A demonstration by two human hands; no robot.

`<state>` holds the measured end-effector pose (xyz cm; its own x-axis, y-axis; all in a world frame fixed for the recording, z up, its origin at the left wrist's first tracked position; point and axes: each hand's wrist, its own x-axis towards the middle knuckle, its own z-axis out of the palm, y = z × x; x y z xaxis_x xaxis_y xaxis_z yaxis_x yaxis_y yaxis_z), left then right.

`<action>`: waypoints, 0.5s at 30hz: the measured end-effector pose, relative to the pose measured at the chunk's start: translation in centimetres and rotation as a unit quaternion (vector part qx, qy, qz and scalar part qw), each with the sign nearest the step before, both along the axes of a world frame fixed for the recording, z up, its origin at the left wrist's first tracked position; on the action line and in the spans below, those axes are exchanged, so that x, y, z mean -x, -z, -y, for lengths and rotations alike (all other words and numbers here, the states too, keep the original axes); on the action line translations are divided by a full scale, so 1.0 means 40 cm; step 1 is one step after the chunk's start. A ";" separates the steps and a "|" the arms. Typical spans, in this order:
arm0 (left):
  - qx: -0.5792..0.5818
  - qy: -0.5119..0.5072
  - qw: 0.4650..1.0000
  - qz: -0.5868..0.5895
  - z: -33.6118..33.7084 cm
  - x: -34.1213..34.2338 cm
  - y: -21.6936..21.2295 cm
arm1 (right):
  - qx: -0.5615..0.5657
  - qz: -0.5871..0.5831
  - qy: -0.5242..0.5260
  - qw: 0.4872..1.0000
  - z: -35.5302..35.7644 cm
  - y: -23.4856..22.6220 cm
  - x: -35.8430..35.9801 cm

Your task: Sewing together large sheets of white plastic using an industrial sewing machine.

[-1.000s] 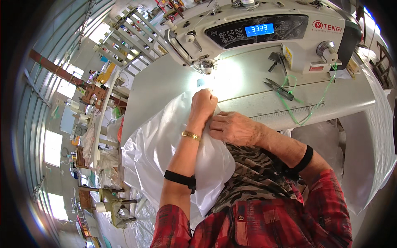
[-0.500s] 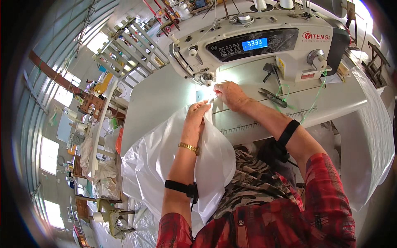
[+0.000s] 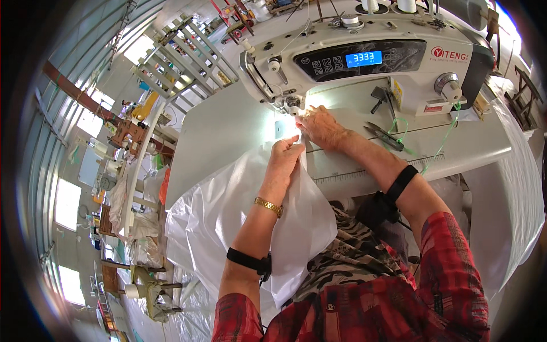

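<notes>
A sheet of thin white fabric hangs from the front of the sewing machine table over my lap. My left hand pinches its gathered upper edge just in front of the needle area. Close by on the right, my right hand has its fingers closed on the same edge, right under the lit sewing head. Glare hides the needle and the fingertips there. The white sewing machine stands beyond both hands, its blue display lit.
Thread snips with green cord lie right of my right hand, near a small black tool. Thread cones stand atop the machine. More white sheeting drapes over the table's right end. A metal rack stands beyond the table's left side.
In the picture, machine, table and hands sit slightly farther right. My left hand has risen a little closer to the needle area, and both hands keep their grip on the fabric.
</notes>
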<state>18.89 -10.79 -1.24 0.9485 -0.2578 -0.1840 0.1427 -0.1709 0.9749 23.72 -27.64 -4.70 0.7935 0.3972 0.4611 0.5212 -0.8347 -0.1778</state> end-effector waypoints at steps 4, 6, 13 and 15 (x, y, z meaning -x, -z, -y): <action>-0.026 -0.036 0.999 0.023 0.016 0.017 0.000 | 0.103 -0.044 0.017 0.994 -0.008 -0.030 0.025; -0.017 -0.042 0.999 0.021 0.030 0.027 -0.006 | 0.019 0.004 0.004 1.000 0.000 -0.015 0.024; -0.069 -0.043 0.993 0.088 0.026 0.030 0.029 | 0.069 -0.053 0.003 0.996 0.001 -0.024 0.020; -0.109 -0.054 0.983 0.137 0.024 0.028 0.053 | 0.047 -0.005 -0.011 0.999 -0.001 -0.016 0.021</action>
<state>17.77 -11.75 -3.34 0.9899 -0.1351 0.0436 -0.0921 -0.3780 0.9212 22.89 -27.59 -4.07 0.7882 0.4556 0.4137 0.5380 -0.8365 -0.1038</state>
